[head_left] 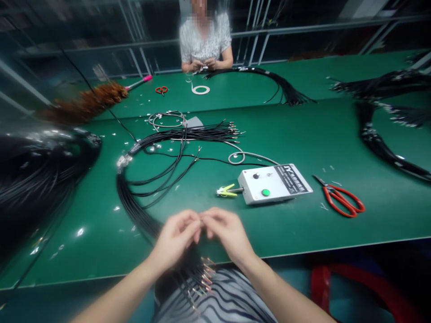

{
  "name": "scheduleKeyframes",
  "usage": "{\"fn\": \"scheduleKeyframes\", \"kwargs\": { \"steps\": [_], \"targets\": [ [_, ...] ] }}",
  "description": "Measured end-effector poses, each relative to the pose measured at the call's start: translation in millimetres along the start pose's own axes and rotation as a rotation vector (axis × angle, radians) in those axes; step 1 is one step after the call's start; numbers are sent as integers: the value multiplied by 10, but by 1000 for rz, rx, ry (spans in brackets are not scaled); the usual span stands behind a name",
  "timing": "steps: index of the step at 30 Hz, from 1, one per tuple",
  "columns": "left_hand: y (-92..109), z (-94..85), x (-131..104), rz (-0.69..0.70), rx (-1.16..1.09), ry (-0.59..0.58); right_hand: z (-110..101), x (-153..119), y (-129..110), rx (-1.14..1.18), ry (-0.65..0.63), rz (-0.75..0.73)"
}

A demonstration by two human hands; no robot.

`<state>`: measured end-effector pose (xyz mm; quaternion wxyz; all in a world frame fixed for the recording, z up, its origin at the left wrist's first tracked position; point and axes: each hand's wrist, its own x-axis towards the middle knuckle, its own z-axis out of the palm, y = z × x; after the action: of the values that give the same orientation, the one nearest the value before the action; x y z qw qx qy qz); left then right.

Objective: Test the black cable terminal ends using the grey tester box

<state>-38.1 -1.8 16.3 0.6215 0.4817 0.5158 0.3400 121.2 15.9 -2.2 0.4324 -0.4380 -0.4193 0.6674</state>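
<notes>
My left hand (180,231) and my right hand (224,231) meet near the table's front edge, fingertips pinched close together. Whatever lies between the fingertips is too small to make out. A bundle of black cables (136,208) curves over the green table and passes under my left hand. Its stripped copper-coloured ends (206,273) hang over the edge above my lap. The bundle's other ends fan out farther back on the table. Beyond my right hand sits a white control box (252,186) with a green button, a black knob and a yellow-green winged tip (227,190).
Red-handled pliers (343,201) lie right of the box. Dark cable heaps stand at the left (40,179) and right (377,139). Across the table (303,125) a person (206,42) handles something small, near a tape ring (201,89), small red scissors (162,90) and a brown duster (90,101).
</notes>
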Motion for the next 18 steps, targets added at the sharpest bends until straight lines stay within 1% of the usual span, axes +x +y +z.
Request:
{"fn": "scheduleKeyframes", "kwargs": {
  "steps": [3,5,9,11,16,18],
  "targets": [
    [5,53,-10,40,23,41,-23,-19,-25,-46,43,17],
    [20,111,-16,90,24,70,-40,-27,-43,-54,48,7],
    [37,215,20,234,92,63,-90,-46,-60,-30,20,-20],
    [22,241,66,280,101,100,-110,-59,-58,-31,-2,-23],
    [-53,264,166,259,-74,194,-138,-62,-53,-141,-15,-83],
    [-84,264,167,254,-59,213,-162,-49,-67,-246,-17,-132]
  ]
}}
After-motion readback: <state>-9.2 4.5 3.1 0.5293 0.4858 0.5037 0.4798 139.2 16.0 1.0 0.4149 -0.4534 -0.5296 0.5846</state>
